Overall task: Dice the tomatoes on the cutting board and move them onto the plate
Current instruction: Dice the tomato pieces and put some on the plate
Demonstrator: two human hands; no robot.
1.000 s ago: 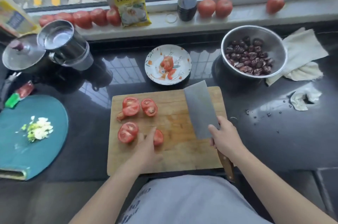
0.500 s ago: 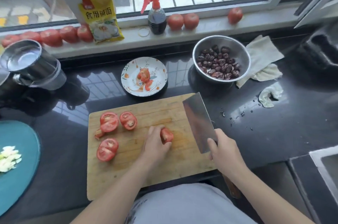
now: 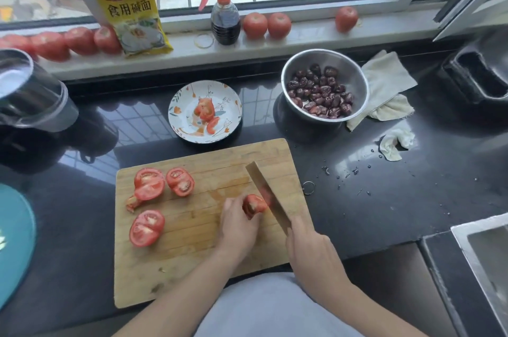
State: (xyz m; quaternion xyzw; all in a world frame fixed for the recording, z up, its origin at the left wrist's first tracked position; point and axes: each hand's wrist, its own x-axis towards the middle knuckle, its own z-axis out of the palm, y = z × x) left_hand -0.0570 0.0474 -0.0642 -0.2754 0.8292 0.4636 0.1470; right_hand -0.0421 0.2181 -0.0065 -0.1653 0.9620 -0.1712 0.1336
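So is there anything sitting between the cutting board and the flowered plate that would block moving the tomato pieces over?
Nothing visible. The plate sits just beyond the cutting board's far edge, with only bare dark counter between them.

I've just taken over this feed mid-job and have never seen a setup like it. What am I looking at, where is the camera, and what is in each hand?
There is no machine here: a person works with bare hands, and the single camera sits on their head, looking down at a dark counter. The left hand pinches a tomato piece on the wooden cutting board. The right hand grips a cleaver, its blade against that piece. Three more cut tomato pieces lie on the board's left part. Behind it stands a patterned plate with some tomato already on it, and to the right a steel bowl of dark dried fruit.
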